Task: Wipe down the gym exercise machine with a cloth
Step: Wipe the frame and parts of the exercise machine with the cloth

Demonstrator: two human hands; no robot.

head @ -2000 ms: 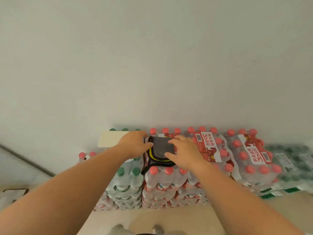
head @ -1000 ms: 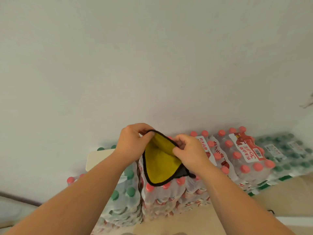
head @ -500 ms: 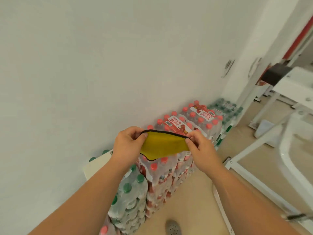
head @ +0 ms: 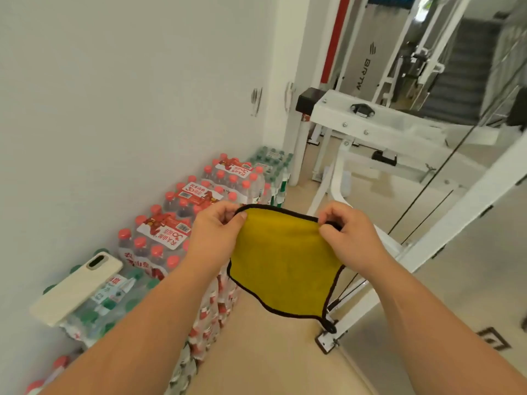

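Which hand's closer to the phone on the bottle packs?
Left. The left hand pinches a top corner of the cloth, up and right of the phone; the right hand pinches the other corner, farther right.

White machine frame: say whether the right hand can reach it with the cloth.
Probably yes. The right hand pinches the cloth close beside the white machine frame, nothing between them; the left hand, pinching the other corner, must follow or release.

— From where is the scene viewed?
— From head height; a single wide-angle view is turned forward and down, the forearms entering from below.
— How near?
— The left hand [head: 215, 230] and right hand [head: 352, 239], pinching the cloth [head: 282, 266], are framed close at centre; the exercise machine [head: 379, 129] is seen farther off, right.
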